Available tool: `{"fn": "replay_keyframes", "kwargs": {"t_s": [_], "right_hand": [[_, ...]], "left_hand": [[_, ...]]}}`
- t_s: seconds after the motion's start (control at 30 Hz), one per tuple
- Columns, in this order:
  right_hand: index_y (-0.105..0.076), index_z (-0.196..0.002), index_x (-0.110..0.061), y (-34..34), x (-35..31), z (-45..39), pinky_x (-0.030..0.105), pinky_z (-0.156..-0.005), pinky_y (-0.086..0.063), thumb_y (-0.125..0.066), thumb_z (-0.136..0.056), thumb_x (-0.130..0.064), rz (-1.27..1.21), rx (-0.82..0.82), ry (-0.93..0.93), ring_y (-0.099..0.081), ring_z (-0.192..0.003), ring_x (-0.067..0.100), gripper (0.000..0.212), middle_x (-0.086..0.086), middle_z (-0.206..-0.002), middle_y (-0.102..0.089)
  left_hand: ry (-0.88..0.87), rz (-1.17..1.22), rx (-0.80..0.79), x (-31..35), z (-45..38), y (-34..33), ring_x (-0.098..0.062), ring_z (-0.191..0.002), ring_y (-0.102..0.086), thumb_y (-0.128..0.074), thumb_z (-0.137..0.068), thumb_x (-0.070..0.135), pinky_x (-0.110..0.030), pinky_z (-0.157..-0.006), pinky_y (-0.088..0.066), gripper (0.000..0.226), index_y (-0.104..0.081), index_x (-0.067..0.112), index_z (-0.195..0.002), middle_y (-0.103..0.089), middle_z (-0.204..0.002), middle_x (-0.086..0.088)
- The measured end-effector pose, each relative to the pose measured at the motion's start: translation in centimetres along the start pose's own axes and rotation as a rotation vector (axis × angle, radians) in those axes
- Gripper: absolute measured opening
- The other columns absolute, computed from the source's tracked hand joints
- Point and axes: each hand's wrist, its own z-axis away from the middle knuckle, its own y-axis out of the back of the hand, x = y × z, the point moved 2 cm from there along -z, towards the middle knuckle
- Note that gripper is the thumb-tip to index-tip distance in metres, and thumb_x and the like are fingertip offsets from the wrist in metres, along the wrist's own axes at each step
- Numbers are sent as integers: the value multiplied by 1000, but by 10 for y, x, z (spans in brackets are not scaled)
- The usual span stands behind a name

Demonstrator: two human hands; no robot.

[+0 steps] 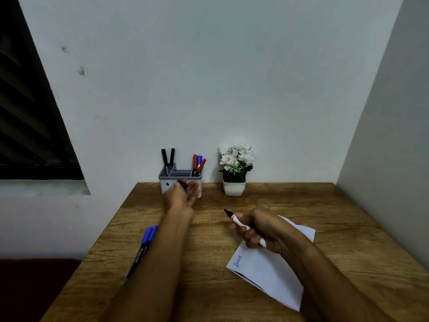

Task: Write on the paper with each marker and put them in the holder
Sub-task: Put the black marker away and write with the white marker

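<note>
My right hand (pixel 262 231) grips an uncapped white marker (pixel 236 219) with a black tip that points up and left, above the white paper (pixel 267 275). Blue writing shows at the paper's left corner. My left hand (pixel 181 194) reaches forward to the front of the grey holder (pixel 166 184) and pinches a small dark cap (pixel 183 183). In the holder stand two black markers (pixel 168 159) on the left and red and blue markers (pixel 197 165) on the right. Two blue-capped markers (pixel 145 242) lie on the desk, left of my left forearm.
A white pot with white flowers (pixel 235 169) stands right of the holder against the back wall. The wooden desk (pixel 232 198) ends at a wall on the right. A dark window is at the far left.
</note>
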Motion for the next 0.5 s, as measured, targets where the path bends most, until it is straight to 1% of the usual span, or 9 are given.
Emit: {"fn": "replay_keyframes", "kwargs": {"t_s": [0.07,0.13,0.17,0.2,0.27,0.3,0.37,0.43,0.5], "right_hand": [[-58,-90,-7,11,4,-2,15,-36,-26,-41,-109,-18,-8,71,79,-34,-43,4,28,0,-63,-46],[-60,-90,-6,13,4,-1,19,-42,-35,-49,-106,-20,-11,143,152,-44,-47,9,24,3,-64,-51],[-62,-90,-6,11,3,1,23,-46,-39,-53,-105,-19,-15,172,179,-47,-50,12,22,5,-64,-54],[-63,-90,-4,8,2,4,26,-50,-42,-56,-104,-16,-21,194,202,-50,-53,15,20,8,-66,-57],[-67,-95,3,6,2,7,30,-54,-46,-60,-102,-9,-34,224,245,-55,-57,20,15,16,-73,-61],[-68,-99,8,6,3,7,32,-56,-49,-63,-100,-6,-38,236,266,-59,-58,23,16,20,-77,-64],[-68,-104,17,12,5,5,36,-57,-56,-68,-96,-3,-46,277,306,-66,-60,29,22,25,-82,-68],[-69,-100,18,18,6,4,38,-58,-61,-72,-94,-3,-46,312,351,-69,-61,31,21,28,-83,-70],[-70,-98,18,23,5,4,36,-56,-61,-75,-92,-4,-46,321,390,-71,-62,31,23,29,-85,-72]], "left_hand": [[-197,-552,-12,5,-2,1,-14,-75,-69,-50,-102,25,-28,-62,-52,23,-68,11,-109,-75,-89,-3],[-357,-1077,-108,-9,1,-2,-12,-91,-66,-68,-92,30,-27,-74,-49,25,-72,16,-111,-73,-101,4],[-416,-1290,-137,-18,1,-1,-12,-95,-64,-74,-86,34,-27,-78,-47,29,-73,18,-110,-71,-102,6],[-465,-1448,-130,-24,0,2,-13,-96,-65,-78,-81,39,-26,-78,-48,32,-75,19,-107,-72,-101,5],[-555,-1612,-85,-33,-2,8,-14,-89,-68,-81,-75,45,-30,-76,-55,34,-75,20,-97,-74,-94,3],[-595,-1652,-80,-37,-2,10,-14,-85,-67,-82,-74,46,-33,-74,-57,33,-74,20,-93,-73,-89,3],[-651,-1683,-100,-43,2,12,-12,-82,-66,-83,-73,44,-34,-72,-57,30,-73,21,-89,-72,-87,5],[-690,-1697,-128,-48,4,13,-12,-82,-65,-83,-73,44,-34,-74,-57,29,-75,20,-88,-73,-88,4],[-724,-1743,-125,-49,6,14,-13,-81,-64,-83,-72,46,-35,-74,-57,31,-74,19,-86,-72,-86,2]]}}
